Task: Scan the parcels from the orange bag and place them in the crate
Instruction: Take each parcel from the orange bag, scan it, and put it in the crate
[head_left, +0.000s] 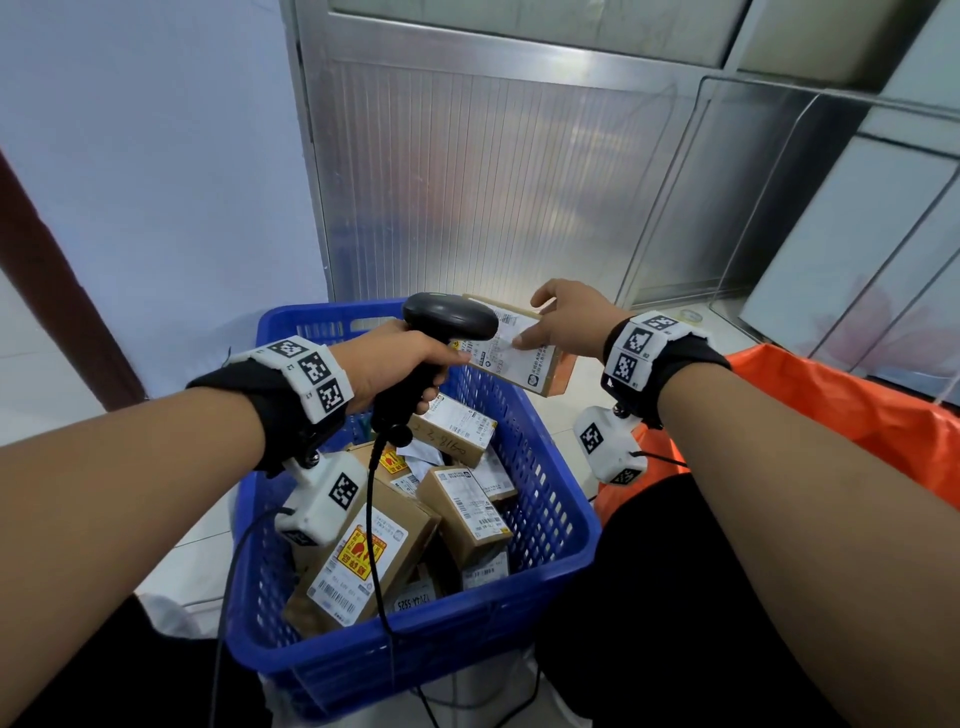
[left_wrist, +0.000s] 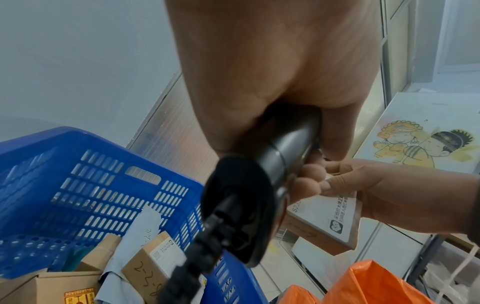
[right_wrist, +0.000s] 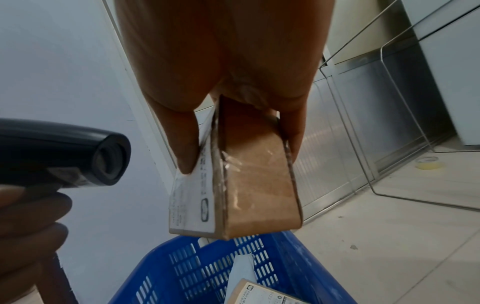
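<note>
My right hand (head_left: 563, 325) pinches a small brown cardboard parcel (head_left: 519, 353) with a white label, thumb on the label, fingers behind it (right_wrist: 257, 185). It hangs above the far right rim of the blue crate (head_left: 545, 514). My left hand (head_left: 395, 364) grips the handle of a black barcode scanner (head_left: 449, 317), whose head points at the parcel's label (right_wrist: 78, 156). In the left wrist view the scanner handle (left_wrist: 285, 148) sits in my fist, the parcel (left_wrist: 327, 224) just beyond. The orange bag (head_left: 841, 415) lies at the right.
Several labelled cardboard parcels (head_left: 363, 561) lie piled in the crate. The scanner's black cable (head_left: 370, 519) hangs down across the crate. A metal cabinet front (head_left: 493, 182) and a wire rack (head_left: 779, 208) stand behind. The floor is pale tile (right_wrist: 389, 236).
</note>
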